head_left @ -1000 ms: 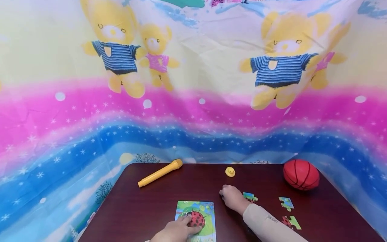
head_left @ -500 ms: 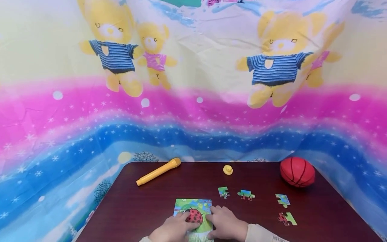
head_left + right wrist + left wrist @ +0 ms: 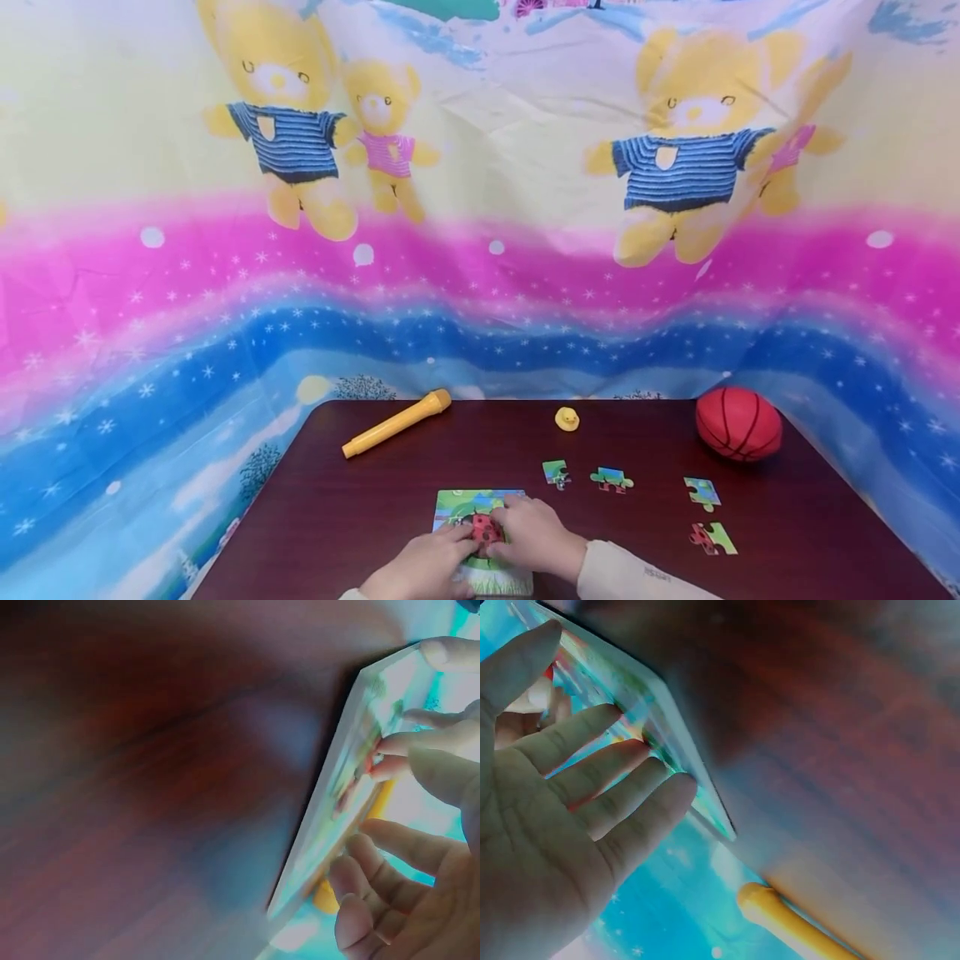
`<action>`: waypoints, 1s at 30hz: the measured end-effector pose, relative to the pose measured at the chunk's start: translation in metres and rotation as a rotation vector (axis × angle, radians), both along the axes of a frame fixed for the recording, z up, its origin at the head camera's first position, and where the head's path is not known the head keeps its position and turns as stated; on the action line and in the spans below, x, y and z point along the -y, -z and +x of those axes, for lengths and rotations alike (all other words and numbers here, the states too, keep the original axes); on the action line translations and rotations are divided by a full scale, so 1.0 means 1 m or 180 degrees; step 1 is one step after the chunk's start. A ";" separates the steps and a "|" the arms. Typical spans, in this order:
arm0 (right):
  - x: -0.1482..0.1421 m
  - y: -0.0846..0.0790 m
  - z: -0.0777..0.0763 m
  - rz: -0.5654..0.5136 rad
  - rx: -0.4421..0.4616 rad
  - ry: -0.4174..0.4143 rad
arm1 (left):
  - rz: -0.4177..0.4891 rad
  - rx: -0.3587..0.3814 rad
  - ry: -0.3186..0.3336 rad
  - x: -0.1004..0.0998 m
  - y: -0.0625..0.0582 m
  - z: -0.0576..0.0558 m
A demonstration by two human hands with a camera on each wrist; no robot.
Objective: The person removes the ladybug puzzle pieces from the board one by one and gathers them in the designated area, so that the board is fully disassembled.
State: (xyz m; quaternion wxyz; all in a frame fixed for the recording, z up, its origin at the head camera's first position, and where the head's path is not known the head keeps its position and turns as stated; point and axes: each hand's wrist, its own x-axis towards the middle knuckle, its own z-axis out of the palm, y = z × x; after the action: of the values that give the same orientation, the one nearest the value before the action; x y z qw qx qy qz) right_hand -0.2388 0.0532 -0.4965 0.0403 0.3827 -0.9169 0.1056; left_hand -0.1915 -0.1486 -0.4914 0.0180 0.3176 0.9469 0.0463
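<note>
A square puzzle board (image 3: 459, 500) with a red ladybug picture lies flat on the dark wooden table (image 3: 337, 517). My left hand (image 3: 423, 565) rests on its left part, and in the left wrist view the fingers are nearly straight with the tips on the board (image 3: 656, 705). From the right side my right hand (image 3: 542, 537) touches the ladybug picture with its fingertips. In the right wrist view its fingers (image 3: 382, 859) bend slightly, and nothing shows between them. Both hands cover parts of the picture.
Loose jigsaw pieces lie right of the board: two (image 3: 557, 473) (image 3: 611, 479) behind my right hand, two (image 3: 702, 493) (image 3: 712, 538) farther right. A yellow toy microphone (image 3: 396, 425), a small rubber duck (image 3: 567, 419) and a red ball (image 3: 738, 423) stand toward the back. A printed cloth (image 3: 480, 250) hangs behind.
My right hand has come from the jigsaw pieces at the upper right to the board's right edge, then farther left onto the picture. The left hand has stayed on the board.
</note>
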 end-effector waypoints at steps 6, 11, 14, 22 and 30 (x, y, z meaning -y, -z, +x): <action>0.013 0.012 -0.003 0.0083 0.0118 0.0121 | -0.0131 0.0010 -0.0287 0.006 0.006 0.000; 0.017 0.014 -0.005 0.0086 0.0176 0.0196 | -0.0273 0.0012 -0.0489 0.011 0.006 0.003; 0.019 0.013 -0.007 0.0071 0.0222 0.0235 | -0.0229 0.0094 -0.0517 0.013 0.003 0.004; 0.026 0.010 -0.011 0.0013 0.0295 0.0204 | -0.0123 0.0431 -0.0626 0.012 -0.001 0.002; 0.034 0.000 -0.018 -0.0136 0.0631 0.0317 | -0.0195 0.0128 -0.0615 0.012 0.007 0.000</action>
State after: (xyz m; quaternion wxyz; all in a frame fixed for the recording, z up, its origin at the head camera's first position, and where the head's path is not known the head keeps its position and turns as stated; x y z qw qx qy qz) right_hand -0.2566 0.0193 -0.4963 -0.0374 0.3234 -0.9318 0.1603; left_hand -0.1912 -0.1608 -0.4987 0.0422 0.2232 0.9735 0.0252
